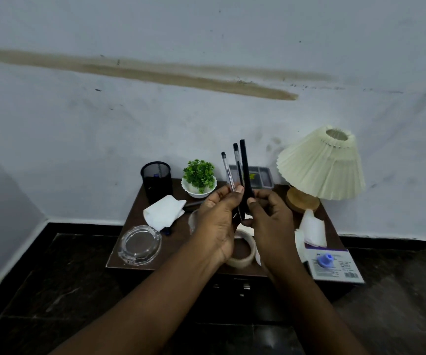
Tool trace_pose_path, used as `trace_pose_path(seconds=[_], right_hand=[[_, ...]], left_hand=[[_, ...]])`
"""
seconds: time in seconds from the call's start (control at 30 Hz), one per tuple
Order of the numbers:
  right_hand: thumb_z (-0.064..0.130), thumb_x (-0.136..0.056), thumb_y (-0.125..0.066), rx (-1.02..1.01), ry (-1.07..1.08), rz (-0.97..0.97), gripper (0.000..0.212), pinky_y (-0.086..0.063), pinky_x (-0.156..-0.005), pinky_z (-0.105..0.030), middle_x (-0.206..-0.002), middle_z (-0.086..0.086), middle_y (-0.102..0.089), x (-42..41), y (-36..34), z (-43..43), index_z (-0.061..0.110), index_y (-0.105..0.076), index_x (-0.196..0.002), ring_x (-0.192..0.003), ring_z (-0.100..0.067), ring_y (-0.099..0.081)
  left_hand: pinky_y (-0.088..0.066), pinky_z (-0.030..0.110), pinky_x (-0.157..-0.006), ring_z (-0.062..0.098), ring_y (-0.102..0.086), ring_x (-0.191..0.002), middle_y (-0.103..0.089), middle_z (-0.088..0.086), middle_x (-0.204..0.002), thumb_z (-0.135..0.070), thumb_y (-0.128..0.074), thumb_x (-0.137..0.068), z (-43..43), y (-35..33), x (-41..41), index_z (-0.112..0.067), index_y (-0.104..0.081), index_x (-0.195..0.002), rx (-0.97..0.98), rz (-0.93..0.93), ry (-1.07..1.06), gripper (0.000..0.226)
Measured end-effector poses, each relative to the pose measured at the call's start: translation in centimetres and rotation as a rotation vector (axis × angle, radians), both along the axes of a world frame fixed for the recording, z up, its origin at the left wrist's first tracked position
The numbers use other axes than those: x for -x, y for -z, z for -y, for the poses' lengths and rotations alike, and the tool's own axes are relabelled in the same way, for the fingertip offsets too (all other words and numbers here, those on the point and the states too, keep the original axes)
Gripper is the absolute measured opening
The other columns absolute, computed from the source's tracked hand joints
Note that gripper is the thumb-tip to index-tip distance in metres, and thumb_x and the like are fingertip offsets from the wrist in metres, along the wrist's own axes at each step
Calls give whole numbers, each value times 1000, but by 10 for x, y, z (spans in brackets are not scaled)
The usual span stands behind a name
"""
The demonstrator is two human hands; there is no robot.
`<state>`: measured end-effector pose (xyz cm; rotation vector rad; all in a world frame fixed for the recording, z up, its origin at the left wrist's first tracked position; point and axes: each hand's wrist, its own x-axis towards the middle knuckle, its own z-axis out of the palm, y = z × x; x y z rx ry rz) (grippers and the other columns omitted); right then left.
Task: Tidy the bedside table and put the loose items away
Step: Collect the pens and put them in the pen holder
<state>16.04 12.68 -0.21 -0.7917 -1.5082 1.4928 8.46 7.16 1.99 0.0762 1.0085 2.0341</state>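
- Pale, scuffed wall behind, crossed by a long tan smear; dark tiled floor below with a white skirting strip.
- Dark brown bedside table set against the wall, seen from above; drawer fronts faint in shadow underneath.
- Back row on the top, left to right: black mesh pen holder, small green plant in a white bowl, grey divided tray, cream pleated lamp on a wooden base, shade tilted.
- Crumpled white tissue lying just in front of the pen holder.
- Clear glass ashtray at the front left corner.
- Roll of pale tape near the front edge, partly hidden by the wrists.
- Tissue box overhanging the front right corner, white sheets sticking up from it, a small blue cap-like piece resting on its top.
- Left hand and right hand raised together above the middle of the table.
- Both closed around a bundle of pens held upright: two clear-barrelled ones with black caps and one thicker black one, tips fanning slightly apart at the top.
- Left thumb pressed against the clear barrels, right fingertips pinching the black one from the other side.
- Lower ends of the bundle hidden between the palms.
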Motion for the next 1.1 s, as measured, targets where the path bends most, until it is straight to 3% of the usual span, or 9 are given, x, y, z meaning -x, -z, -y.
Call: trace_pose_path(seconds=[0.3, 0.5, 0.63, 0.7, 0.77, 0.83, 0.9, 1.0, 1.1], right_hand=[[22, -101, -58, -50, -191, 14, 20, -60, -87, -52, -104, 6, -76, 59, 9, 47, 34, -72, -111, -99, -15, -72], [10, -98, -65, 165, -319, -149, 21, -58, -78, -39, -103, -9, -78, 89, 6, 62, 16, -76, -114, -93, -26, -74], [3, -96, -65, 290, -413, -170, 16, -60, -65, -31, -84, -13, -74, 95, 2, 56, 8, -76, -106, -70, -21, -66], [1, -96, -64, 267, -431, -129, 17, -59, -62, -26, -84, -13, -74, 93, 1, 48, 1, -72, -110, -69, -20, -65], [1, -97, -63, 169, -443, -21, 18, -57, -60, -23, -82, -12, -74, 90, -2, 39, 0, -71, -113, -68, -18, -65], [2, -97, -63, 39, -470, 102, 16, -56, -58, -22, -79, -8, -75, 88, -6, 33, 5, -73, -109, -66, -14, -65], [2, -97, -63, -71, -516, 188, 18, -58, -58, -25, -79, -5, -77, 87, -11, 34, 14, -76, -101, -64, -13, -67], [9, -96, -66, -327, -542, 363, 20, -59, -61, -25, -81, 2, -77, 87, -17, 36, 26, -76, -95, -62, -14, -71], [16, -96, -67, -519, -529, 459, 20, -55, -62, -21, -84, 6, -76, 88, -22, 39, 25, -76, -111, -60, -8, -71]], left_hand=[[-51, 22, -47, 17, -75, -70, -78, 5, -91, -13, -72, -92, 48, 8, 48, -15, -73, -109, 42, -30, -111, 18], [-44, 18, -43, 13, -71, -67, -76, 10, -98, -9, -73, -89, 74, 1, 75, -10, -72, -112, -11, -38, -199, 23], [-58, 28, -69, 22, -71, -92, -76, 17, -111, -10, -75, -85, 96, -2, 96, -8, -70, -112, 29, -206, -193, 27], [-58, 23, -80, 18, -69, -109, -69, 15, -130, -6, -73, -91, 112, 0, 109, -16, -63, -125, 132, -410, -242, 37], [-47, 22, -106, 10, -46, -142, -43, 3, -159, -4, -69, -93, 130, 5, 123, -28, -41, -150, 411, -939, -342, 68], [-19, 45, -126, 22, -6, -159, -7, -1, -172, -9, -70, -88, 140, 12, 133, -34, -15, -162, 739, -1624, -403, 95], [-5, 67, -122, 35, 7, -158, 5, 4, -172, -16, -75, -80, 139, 16, 135, -33, -8, -164, 962, -2089, -400, 108], [2, 79, -114, 38, -6, -157, -23, 7, -169, -22, -73, -80, 128, 27, 130, -28, -34, -157, 1069, -2279, -236, 87], [4, 75, -116, 23, -59, -124, -67, -5, -114, -12, -64, -78, 122, 35, 130, -27, -62, -120, 1123, -2211, -216, 44]])
